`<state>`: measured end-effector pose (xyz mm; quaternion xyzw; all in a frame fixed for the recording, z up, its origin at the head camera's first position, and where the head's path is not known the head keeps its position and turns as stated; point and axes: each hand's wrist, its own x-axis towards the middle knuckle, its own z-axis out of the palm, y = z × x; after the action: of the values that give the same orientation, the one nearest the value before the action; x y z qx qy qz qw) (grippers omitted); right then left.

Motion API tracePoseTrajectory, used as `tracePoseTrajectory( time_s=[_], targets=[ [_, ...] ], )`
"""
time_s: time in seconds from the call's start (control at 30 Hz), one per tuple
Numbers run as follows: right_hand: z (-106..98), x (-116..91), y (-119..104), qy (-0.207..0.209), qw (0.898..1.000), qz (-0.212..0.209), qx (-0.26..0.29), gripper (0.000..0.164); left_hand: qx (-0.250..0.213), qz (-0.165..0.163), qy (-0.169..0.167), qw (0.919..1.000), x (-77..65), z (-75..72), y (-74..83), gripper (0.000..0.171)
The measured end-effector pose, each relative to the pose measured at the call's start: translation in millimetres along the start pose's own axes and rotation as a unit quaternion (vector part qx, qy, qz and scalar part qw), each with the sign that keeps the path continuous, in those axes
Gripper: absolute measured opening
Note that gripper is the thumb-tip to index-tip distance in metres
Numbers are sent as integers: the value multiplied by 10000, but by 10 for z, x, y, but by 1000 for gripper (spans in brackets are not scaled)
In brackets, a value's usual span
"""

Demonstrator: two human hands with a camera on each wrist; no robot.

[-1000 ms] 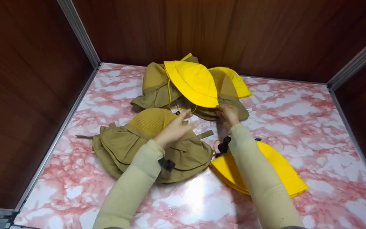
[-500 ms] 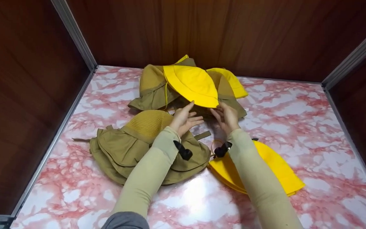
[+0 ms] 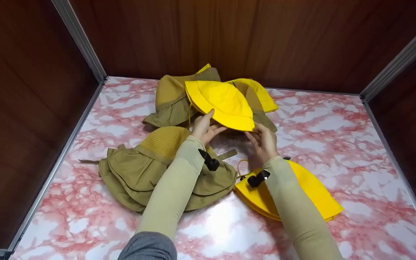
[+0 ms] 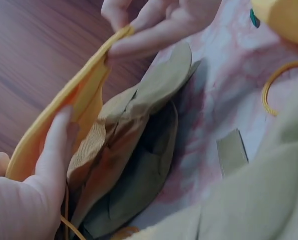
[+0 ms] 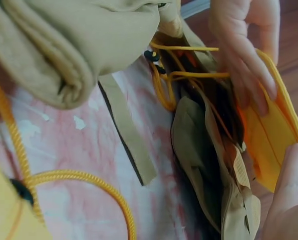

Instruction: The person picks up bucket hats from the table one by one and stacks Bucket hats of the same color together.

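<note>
Both hands hold a yellow bucket hat by its brim, in front of the pile at the back. My left hand grips the brim's near left part, thumb on the outside and fingers under it. My right hand pinches the right corner of the brim. In the left wrist view, left-hand fingers reach inside the yellow hat. A thin yellow cord hangs from the hat in the right wrist view. Below my left forearm lie stacked khaki hats with neck flaps.
Khaki hats and another yellow hat are piled against the brown back panel. Under my right forearm, stacked yellow hats lie on the pink-and-white marbled table. Metal-edged panels stand at left and right.
My left hand has moved from above the khaki stack to the yellow hat's brim and grips it. The hat has come slightly nearer, away from the pile.
</note>
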<state>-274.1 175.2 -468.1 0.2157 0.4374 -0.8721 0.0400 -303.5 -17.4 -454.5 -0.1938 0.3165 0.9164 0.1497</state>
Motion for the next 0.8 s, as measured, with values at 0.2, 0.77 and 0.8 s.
tracePoseTrajectory(
  time_s=[0.2, 0.77, 0.8],
  targets=[
    [-110, -16, -33, 178, 9997, 46, -168, 43, 116, 81, 96, 9999, 34, -81, -8, 60],
    [-119, -130, -114, 151, 9930, -152, 1161, 20, 108, 732, -250, 9969, -126, 57, -206, 67],
    [-109, -136, -115, 112, 9920, -137, 1249, 19, 105, 732, -306, 9968, -146, 73, -221, 68]
  ],
)
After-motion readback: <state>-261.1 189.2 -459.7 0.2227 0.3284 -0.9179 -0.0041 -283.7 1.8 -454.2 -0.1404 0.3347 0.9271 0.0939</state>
